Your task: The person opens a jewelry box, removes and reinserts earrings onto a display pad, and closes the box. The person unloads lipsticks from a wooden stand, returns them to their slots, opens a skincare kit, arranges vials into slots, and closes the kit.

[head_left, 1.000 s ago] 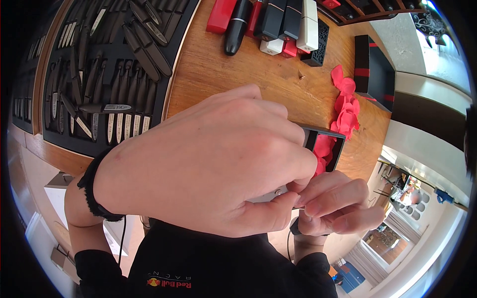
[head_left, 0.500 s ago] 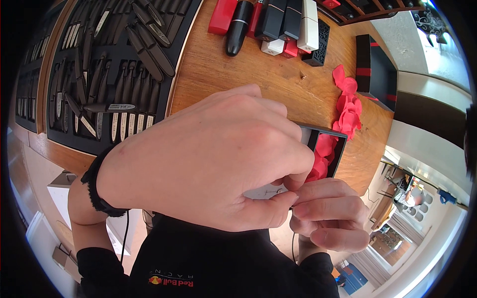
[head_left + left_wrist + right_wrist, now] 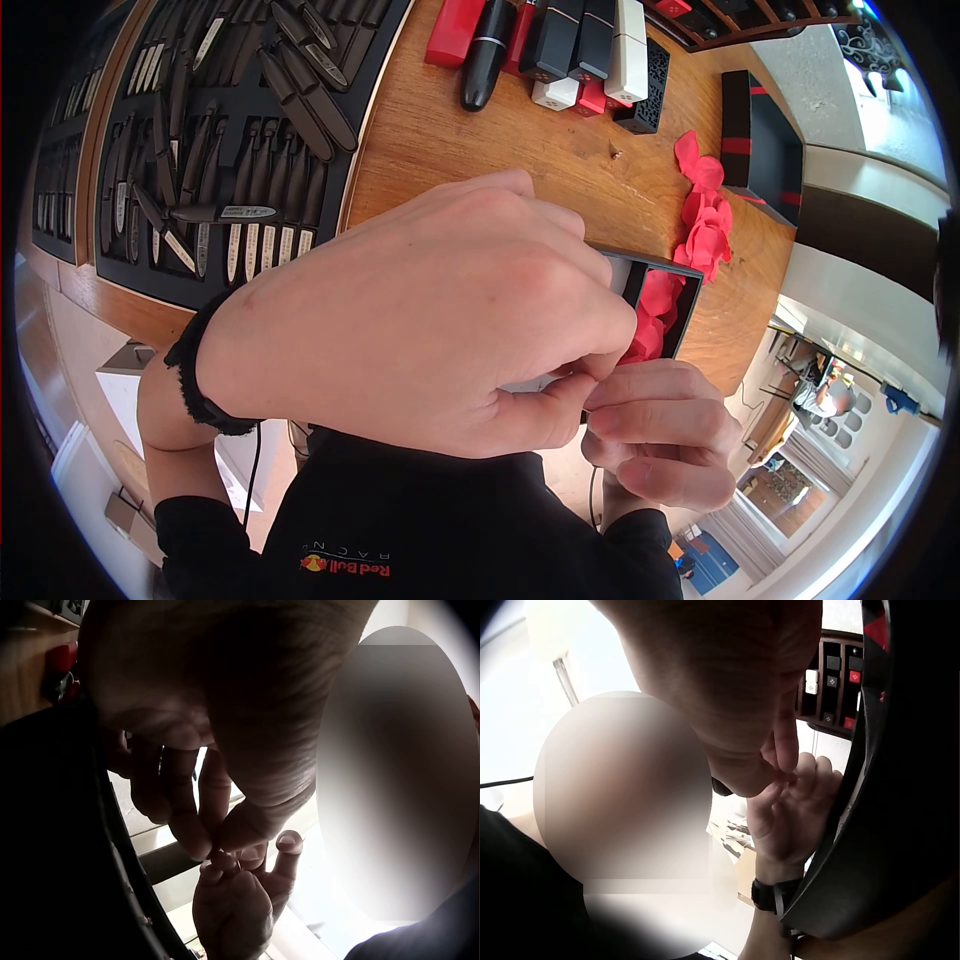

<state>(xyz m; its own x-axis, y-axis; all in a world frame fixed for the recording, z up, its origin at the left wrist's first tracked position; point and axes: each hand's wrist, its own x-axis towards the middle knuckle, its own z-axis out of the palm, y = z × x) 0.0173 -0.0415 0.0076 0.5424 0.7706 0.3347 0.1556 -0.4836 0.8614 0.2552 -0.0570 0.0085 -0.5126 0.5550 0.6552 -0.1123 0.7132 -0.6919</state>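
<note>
My left hand point(image 3: 470, 310) reaches across the middle of the head view, back of the hand up, with thumb and forefinger pinched together. Against those fingertips, the fingertips of my right hand point(image 3: 665, 425) pinch too. A fine thread-like chain point(image 3: 239, 864) shows thinly between the fingers in the left wrist view; most of it is hidden, and I cannot tell its exact kind. Under the hands sits a black box point(image 3: 690, 290) with red petals point(image 3: 657, 295) inside. A pale surface point(image 3: 527, 386) shows between the left thumb and fingers.
More red petals point(image 3: 705, 225) lie on the wooden table point(image 3: 570, 170) beyond the box. An open black box part point(image 3: 765, 140) is at right. Lipstick-like cases point(image 3: 485, 55) stand at the back. At left is a tray of dark pen-shaped pieces point(image 3: 290, 100).
My right hand has shifted slightly left and turned at the fingertips, its other fingers curling in. A small shiny piece seen near the left thumb earlier is now hidden.
</note>
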